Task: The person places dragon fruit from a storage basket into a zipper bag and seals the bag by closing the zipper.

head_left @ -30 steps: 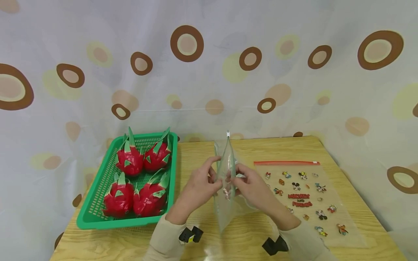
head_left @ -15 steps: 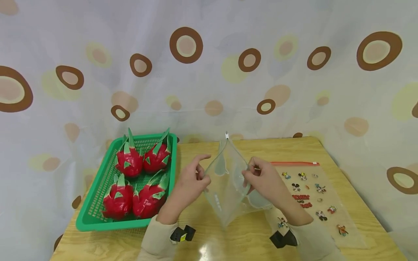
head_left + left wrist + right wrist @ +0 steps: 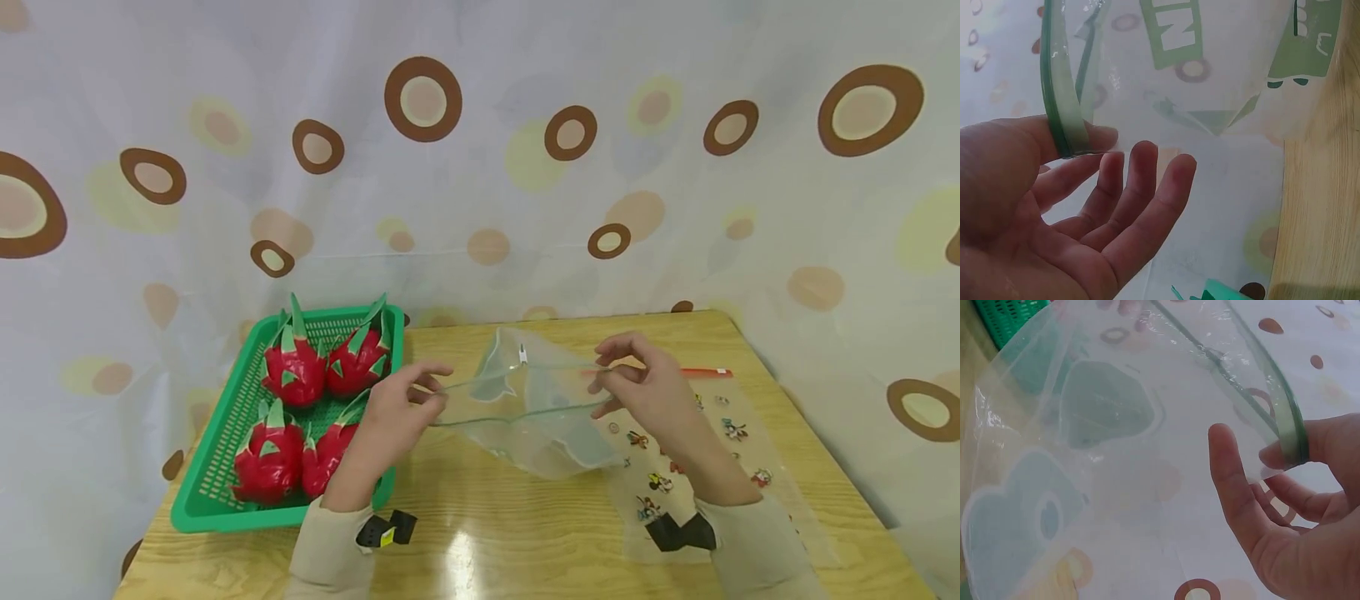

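Note:
A clear zip bag (image 3: pixel 558 437) with pale green prints and a green zip edge is stretched sideways between my two hands, its mouth spread into a long slot with a small white slider (image 3: pixel 522 354) at the far side. My left hand (image 3: pixel 393 412) pinches the left end of the mouth. In the left wrist view its thumb is at the green zip edge (image 3: pixel 1054 94), the other fingers spread below. At the opposite end my right hand (image 3: pixel 656 400) pinches the zip edge; the right wrist view has its thumb tip inside the see-through film (image 3: pixel 1166 462). The bag looks empty.
Left of the bag stands a green plastic basket (image 3: pixel 183 500) holding several red dragon fruits (image 3: pixel 292 371), close beside my left forearm. Another clear bag (image 3: pixel 787 500) with a red zip and cartoon prints lies flat on the wooden table (image 3: pixel 525 542) at right. A patterned curtain (image 3: pixel 480 167) hangs behind.
My hands have moved apart, left hand leftward and right hand rightward. The bag's mouth has gone from nearly closed to a diamond, then to a wide sideways slot. Basket and fruits stay put.

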Available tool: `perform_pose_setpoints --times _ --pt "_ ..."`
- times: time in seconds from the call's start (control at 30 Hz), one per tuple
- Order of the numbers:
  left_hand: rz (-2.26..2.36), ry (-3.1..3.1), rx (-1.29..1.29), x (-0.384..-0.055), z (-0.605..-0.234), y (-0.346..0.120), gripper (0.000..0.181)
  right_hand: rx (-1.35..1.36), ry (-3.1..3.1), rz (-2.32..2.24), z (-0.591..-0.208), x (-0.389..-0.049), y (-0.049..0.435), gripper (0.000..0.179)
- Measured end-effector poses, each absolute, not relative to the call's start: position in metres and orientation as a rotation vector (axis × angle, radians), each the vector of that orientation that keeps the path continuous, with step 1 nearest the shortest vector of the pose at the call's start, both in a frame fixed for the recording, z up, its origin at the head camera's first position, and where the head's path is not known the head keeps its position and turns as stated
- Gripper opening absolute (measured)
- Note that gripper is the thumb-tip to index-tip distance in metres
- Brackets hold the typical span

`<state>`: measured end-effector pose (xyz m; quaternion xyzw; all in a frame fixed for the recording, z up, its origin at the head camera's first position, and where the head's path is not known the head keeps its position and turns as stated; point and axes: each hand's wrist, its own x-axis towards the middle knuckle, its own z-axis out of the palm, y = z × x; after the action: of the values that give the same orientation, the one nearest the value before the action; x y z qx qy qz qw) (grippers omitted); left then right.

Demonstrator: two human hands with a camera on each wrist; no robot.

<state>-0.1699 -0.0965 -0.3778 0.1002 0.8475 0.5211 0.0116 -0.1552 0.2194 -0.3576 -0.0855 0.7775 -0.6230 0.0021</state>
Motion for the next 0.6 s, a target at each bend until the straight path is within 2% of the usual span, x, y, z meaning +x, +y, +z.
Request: perform_pose_setpoints --times 0.23,0.43,0.6 --pt "1.51 2.732 0.34 -0.17 -0.379 -0.112 0.017 -0.271 2.478 -1.868 -0.36 -0.155 0.225 0.025" --pt "1.452 2.825 0.388 -0.168 -0.385 -0.115 0.016 -0.276 2.453 -1.827 -0.364 -0.153 0.221 0.023" --pt "1.459 2.826 0.407 -0.169 -0.384 -0.115 0.017 -0.412 2.292 -1.904 -0.37 -0.152 0.211 0.023"
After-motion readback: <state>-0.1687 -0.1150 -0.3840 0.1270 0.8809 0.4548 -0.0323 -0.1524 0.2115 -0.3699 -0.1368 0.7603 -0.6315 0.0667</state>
